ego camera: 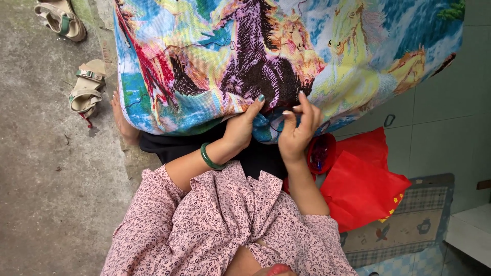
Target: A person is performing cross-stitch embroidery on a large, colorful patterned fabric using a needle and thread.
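Observation:
A large, many-coloured cross-stitch cloth point(266, 56) with a dark horse on it is draped over my lap and fills the upper frame. My left hand point(240, 128), with a green bangle on the wrist, grips the cloth's near edge with the thumb on top. My right hand point(296, 130) is just beside it, fingers pinched together at the same edge, seemingly on a dark thread; any needle is too small to see.
A red plastic bag point(363, 179) and a small red round container point(321, 152) lie to my right on a patterned mat point(409, 225). Two beige sandals point(84, 89) lie on the concrete floor at the left. One bare foot point(123, 122) shows under the cloth.

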